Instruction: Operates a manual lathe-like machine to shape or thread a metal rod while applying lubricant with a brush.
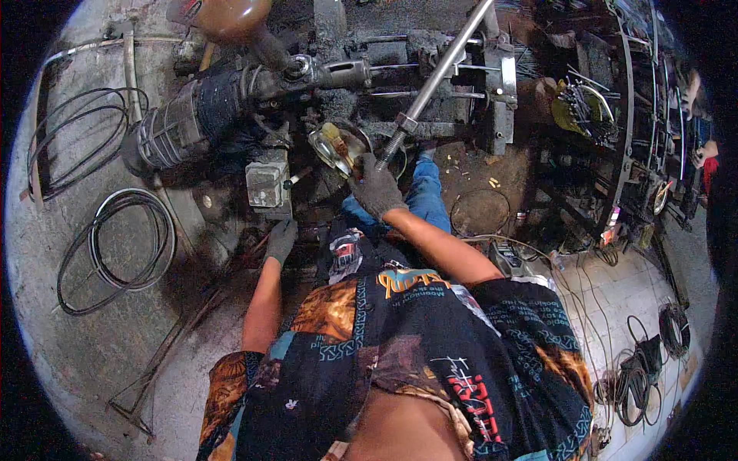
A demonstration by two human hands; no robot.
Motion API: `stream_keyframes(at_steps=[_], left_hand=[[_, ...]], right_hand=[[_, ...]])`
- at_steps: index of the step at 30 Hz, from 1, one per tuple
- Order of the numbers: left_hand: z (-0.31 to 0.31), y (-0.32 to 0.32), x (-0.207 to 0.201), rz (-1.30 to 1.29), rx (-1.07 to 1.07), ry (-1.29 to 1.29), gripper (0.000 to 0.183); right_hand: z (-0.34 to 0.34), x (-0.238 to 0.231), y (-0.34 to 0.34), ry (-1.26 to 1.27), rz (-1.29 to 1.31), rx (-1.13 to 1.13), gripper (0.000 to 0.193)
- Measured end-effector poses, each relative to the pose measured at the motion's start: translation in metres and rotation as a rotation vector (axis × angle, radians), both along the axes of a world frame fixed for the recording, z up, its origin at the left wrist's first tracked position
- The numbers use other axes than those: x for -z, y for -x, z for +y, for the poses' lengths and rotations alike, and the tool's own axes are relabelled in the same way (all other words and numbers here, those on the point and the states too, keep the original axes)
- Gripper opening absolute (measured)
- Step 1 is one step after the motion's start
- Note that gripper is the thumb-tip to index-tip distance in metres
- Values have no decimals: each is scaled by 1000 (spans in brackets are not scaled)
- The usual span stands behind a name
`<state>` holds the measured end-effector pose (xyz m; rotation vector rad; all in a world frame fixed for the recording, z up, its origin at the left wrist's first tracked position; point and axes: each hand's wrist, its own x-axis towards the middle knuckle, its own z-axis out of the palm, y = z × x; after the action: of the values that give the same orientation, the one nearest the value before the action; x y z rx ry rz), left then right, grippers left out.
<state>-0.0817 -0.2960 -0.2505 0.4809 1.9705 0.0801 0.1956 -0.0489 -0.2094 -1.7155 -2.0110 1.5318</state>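
Observation:
My right hand (378, 190), in a dark grey work glove, is closed around the handle of a brush (336, 140) with yellowish bristles. The bristles are over a shallow, shiny metal dish (324, 151). Right beside this hand is the threaded lower end of a long steel rod (440, 73), which slants up to the right with a hex nut (407, 122) on it. My left hand (282, 240), also gloved, has its fingers stretched out at the lower edge of a grey metal box (267, 184); its fingertips are partly hard to make out.
A greasy machine with a motor (173, 127) and bars fills the far side. Coiled cables (131, 238) lie on the left floor, more (638, 380) at the lower right. A yellow container (580, 107) of metal pieces stands right. Another person's hand (705, 154) shows at the right edge.

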Motion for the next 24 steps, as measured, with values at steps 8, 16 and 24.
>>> stream_keyframes(at_steps=[8,16,24], left_hand=[[-30,24,18,-401,-629,-231,37],[20,-3,-5,-170,-329,-261,40],[-7,7,7,13,106,-396,28]], right_hand=[[-2,-3,-2,-47,138,-74,34],[36,-33,-30,-359,294,292,32],[92,-19,-13,-100,93,274,40]])
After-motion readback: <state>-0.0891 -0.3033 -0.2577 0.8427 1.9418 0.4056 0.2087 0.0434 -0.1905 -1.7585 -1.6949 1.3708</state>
